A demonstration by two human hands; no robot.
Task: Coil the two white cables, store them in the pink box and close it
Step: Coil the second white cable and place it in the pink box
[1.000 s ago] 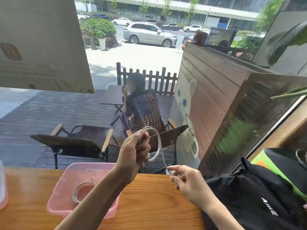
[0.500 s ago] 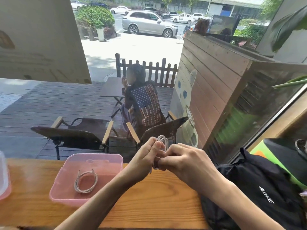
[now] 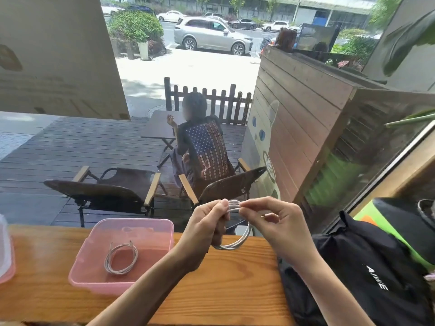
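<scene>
An open pink box [image 3: 94, 277] stands on the wooden counter at left centre, with one coiled white cable [image 3: 121, 256] lying flat inside it. A second white cable [image 3: 237, 242] is wound into a small coil held upright above the counter, to the right of the box. My left hand [image 3: 207, 225] grips the coil's left side, fingers curled round the loops. My right hand [image 3: 275, 222] pinches the top of the coil between thumb and forefinger. The two hands nearly touch at the coil's top.
The box's pink lid [image 3: 6, 252] shows at the far left edge. A black bag [image 3: 367, 274] lies on the counter at the right, close to my right forearm. The wooden counter [image 3: 226, 285] runs along a window [image 3: 141, 137]; beyond it sit chairs and a person.
The loose cable end that ran from my left hand down to my right has been wound in. Both hands have come together on the finished coil above the counter.
</scene>
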